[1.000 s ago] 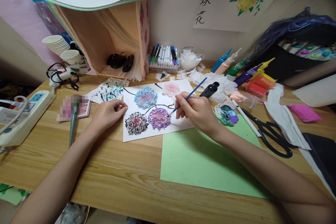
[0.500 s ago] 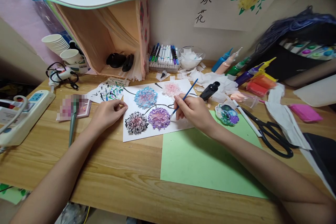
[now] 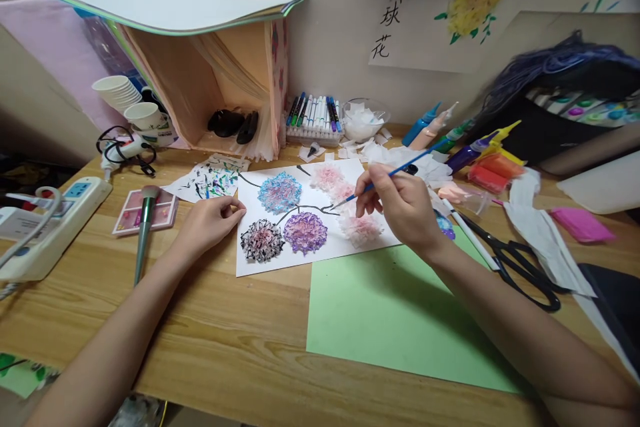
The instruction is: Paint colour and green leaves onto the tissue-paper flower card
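Observation:
A white sheet of paper (image 3: 280,263) lies on the table with puffy flowers in blue, black, purple and pink and dark painted branch lines. My left hand (image 3: 213,223) is at the sheet's left edge, fingers curled and thumb and fingertips closed on the edge. Held like a pen in my right hand (image 3: 395,203) is a thin blue paintbrush (image 3: 407,165). Its tip is at a dark branch line between the purple and pink flowers. Behind this hand, a black bottle (image 3: 411,169) and a paint palette (image 3: 445,225) are mostly hidden.
Green paper (image 3: 380,320) lies under my right forearm. Black scissors (image 3: 530,267) and a white pen (image 3: 473,240) are to the right. Paint tubes (image 3: 425,130), tissue scraps and a marker box (image 3: 314,132) stand behind. A makeup brush (image 3: 143,233) and power strip (image 3: 60,227) are at left.
My right hand has risen and moved right with the paintbrush, uncovering the pink flowers. The brush tip has moved from beside the purple flower to the branch line. My left hand stays at the paper's edge.

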A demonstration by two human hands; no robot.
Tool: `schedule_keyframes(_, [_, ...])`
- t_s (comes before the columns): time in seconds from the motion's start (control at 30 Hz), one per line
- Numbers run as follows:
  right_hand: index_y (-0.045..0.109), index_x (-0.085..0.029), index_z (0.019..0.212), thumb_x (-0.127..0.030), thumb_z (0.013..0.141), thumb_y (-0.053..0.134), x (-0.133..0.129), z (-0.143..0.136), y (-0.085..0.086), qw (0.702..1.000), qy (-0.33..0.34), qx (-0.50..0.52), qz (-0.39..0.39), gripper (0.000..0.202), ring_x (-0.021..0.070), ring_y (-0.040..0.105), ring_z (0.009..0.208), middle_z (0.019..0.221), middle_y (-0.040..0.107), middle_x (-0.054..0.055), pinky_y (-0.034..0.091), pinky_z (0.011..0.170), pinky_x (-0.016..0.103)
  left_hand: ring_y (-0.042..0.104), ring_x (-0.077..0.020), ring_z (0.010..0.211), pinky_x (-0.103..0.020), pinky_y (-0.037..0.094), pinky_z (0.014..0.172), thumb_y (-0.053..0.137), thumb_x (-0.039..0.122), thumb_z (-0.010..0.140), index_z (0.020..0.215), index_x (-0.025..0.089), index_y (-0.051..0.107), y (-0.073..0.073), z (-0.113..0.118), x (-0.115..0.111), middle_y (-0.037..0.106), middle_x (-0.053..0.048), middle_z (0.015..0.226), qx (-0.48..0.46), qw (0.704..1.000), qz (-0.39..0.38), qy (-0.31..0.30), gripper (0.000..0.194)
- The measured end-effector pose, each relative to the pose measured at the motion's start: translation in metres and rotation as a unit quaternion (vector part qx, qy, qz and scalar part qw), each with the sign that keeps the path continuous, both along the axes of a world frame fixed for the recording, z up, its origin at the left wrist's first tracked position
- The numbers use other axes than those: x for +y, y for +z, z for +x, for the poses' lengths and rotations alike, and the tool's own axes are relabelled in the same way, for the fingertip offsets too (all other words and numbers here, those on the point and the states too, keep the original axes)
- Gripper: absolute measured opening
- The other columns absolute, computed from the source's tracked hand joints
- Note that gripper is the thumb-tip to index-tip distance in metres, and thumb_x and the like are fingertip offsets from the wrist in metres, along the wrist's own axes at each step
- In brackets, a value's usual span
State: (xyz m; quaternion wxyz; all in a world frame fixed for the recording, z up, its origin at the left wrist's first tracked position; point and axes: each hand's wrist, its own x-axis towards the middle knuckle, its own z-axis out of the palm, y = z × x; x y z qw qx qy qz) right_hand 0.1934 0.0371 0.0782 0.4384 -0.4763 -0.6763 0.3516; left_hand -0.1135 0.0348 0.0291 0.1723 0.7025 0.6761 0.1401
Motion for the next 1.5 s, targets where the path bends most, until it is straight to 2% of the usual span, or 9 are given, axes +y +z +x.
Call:
schedule_keyframes(0.2, [0.058,-0.02,0.079,-0.045,0.093,0.035,0.002,0.012,0.015,0.998,0.034,-0.048,0.035,0.037,0.0132,0.057,0.059,0.061,0.06,0.001,0.042,0.058,0.026,0.053,-0.0162,0.058,-0.025,0.032,0.055,0.049,0.039,0.076,0.081,0.019,0.067,0.001,0.0,-0.001,0.059,0.0,0.06,-0.004,1.0,-0.001,-0.002,0.026])
schedule_keyframes(0.37, [0.056,-0.019,0.081,-0.039,0.095,0.033,0.006,0.004,0.002,0.984,0.15,-0.095,-0.005,0.033,0.0128,0.058,0.069,0.07,0.061,0.001,0.042,0.066,0.026,0.053,-0.0167,0.058,-0.026,0.032,0.055,0.047,0.039,0.078,0.08,0.019,0.066,0.002,0.0,-0.002,0.059,0.0,0.061,-0.006,1.0,0.001,-0.008,0.027])
schedule_keyframes(0.5, [0.055,-0.019,0.082,-0.038,0.095,0.032,0.006,-0.005,-0.009,0.975,0.192,-0.106,-0.025,0.032,0.012,0.057,0.072,0.072,0.061,0.0,0.042,0.07,0.025,0.054,-0.0174,0.06,-0.026,0.032,0.055,0.046,0.04,0.078,0.081,0.019,0.065,0.001,0.0,-0.002,0.061,-0.001,0.063,-0.008,1.0,0.002,-0.009,0.029])
schedule_keyframes(0.67, [0.055,-0.019,0.082,-0.038,0.095,0.032,0.007,-0.004,-0.007,0.98,0.161,-0.114,-0.018,0.033,0.0119,0.057,0.07,0.071,0.061,0.0,0.042,0.069,0.025,0.055,-0.0176,0.06,-0.026,0.031,0.055,0.046,0.04,0.079,0.081,0.019,0.066,0.001,0.0,-0.002,0.062,-0.002,0.064,-0.007,1.0,0.003,-0.01,0.029])
schedule_keyframes(0.8, [0.058,-0.018,0.079,-0.04,0.094,0.032,0.009,0.008,0.008,0.98,0.151,-0.127,0.011,0.037,0.0131,0.057,0.069,0.07,0.061,0.002,0.042,0.065,0.026,0.054,-0.0172,0.058,-0.026,0.031,0.054,0.046,0.039,0.077,0.08,0.019,0.066,0.003,0.0,-0.003,0.06,-0.001,0.061,-0.01,1.0,-0.001,-0.005,0.028])
schedule_keyframes(1.0, [0.056,-0.018,0.061,-0.047,0.092,0.033,0.011,0.041,0.032,0.985,0.058,-0.157,0.038,0.049,0.0113,0.05,0.05,0.052,0.054,0.0,0.038,0.054,0.026,0.055,-0.018,0.06,-0.026,0.033,0.054,0.046,0.041,0.077,0.079,0.02,0.065,0.001,-0.001,-0.001,0.061,-0.001,0.062,-0.014,1.0,-0.002,0.0,0.028])
schedule_keyframes(1.1, [0.057,-0.018,0.06,-0.048,0.092,0.033,0.013,0.046,0.034,0.973,0.074,-0.216,0.021,0.05,0.011,0.049,0.048,0.049,0.051,-0.001,0.036,0.053,0.025,0.054,-0.0179,0.059,-0.025,0.033,0.054,0.047,0.043,0.077,0.08,0.02,0.065,-0.001,-0.003,0.0,0.061,-0.001,0.062,-0.019,1.0,-0.008,-0.001,0.029])
schedule_keyframes(1.33, [0.056,-0.019,0.069,-0.041,0.094,0.032,0.018,0.036,0.027,0.94,0.18,-0.288,0.024,0.041,0.0119,0.052,0.062,0.065,0.057,-0.001,0.036,0.062,0.025,0.052,-0.0167,0.059,-0.024,0.033,0.054,0.047,0.046,0.077,0.08,0.02,0.064,-0.002,-0.003,-0.001,0.058,0.0,0.061,-0.022,1.0,-0.004,0.0,0.031])
schedule_keyframes(1.5, [0.059,-0.019,0.074,-0.043,0.095,0.028,0.023,0.041,0.023,0.955,0.169,-0.243,0.007,0.045,0.0126,0.053,0.066,0.067,0.058,0.0,0.037,0.066,0.026,0.05,-0.0164,0.057,-0.024,0.033,0.054,0.047,0.046,0.077,0.079,0.02,0.064,-0.001,-0.003,-0.001,0.056,0.001,0.059,-0.024,1.0,-0.001,0.001,0.031])
